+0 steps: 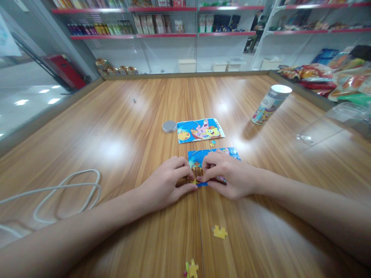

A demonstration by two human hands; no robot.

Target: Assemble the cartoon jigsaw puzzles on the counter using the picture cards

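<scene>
My left hand (168,181) and my right hand (226,173) meet in the middle of the wooden table (116,135), fingers curled together over a partly built cartoon jigsaw puzzle (232,152). Both hands pinch at its near edge, where a small yellow and blue puzzle piece (194,181) shows between the fingertips. Much of the puzzle is hidden under my right hand. Just beyond lies a printed cartoon picture card (199,130). Two loose yellow pieces lie nearer to me, one (220,232) on the right and another (192,269) at the bottom edge.
A round metal lid (169,126) sits left of the picture card. A cylindrical puzzle tin (271,104) stands at the right. A white cable (66,193) loops at the left. Snack bags (333,77) pile at the far right; shelves (168,34) line the back.
</scene>
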